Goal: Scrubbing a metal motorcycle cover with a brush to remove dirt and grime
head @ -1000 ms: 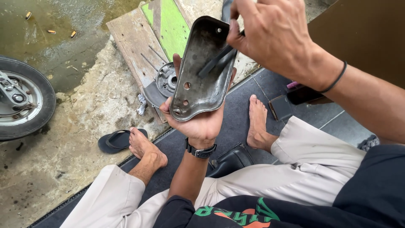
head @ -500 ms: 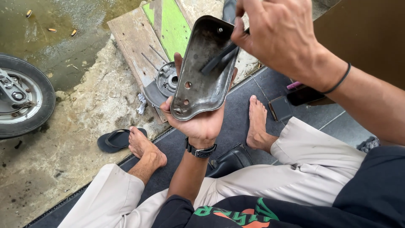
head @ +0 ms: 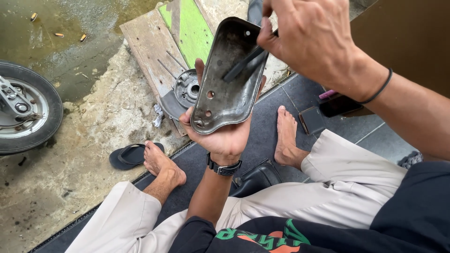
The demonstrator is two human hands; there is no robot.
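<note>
Head view: two bare hands work on a dished grey metal cover held up above the lap.

Left hand (head: 225,136) supports the metal cover (head: 229,77) from beneath, fingers wrapped around its lower, narrow end; the hollow side with several holes faces the camera. Right hand (head: 311,40) is above, fingers pinched together on a dark flat tool (head: 243,65) whose tip lies inside the hollow. Below, a round metal hub part (head: 186,89) rests on a wooden board (head: 150,44). A wheel (head: 28,110) stands at far left and a black sandal (head: 129,155) lies beside the person's foot.
</note>
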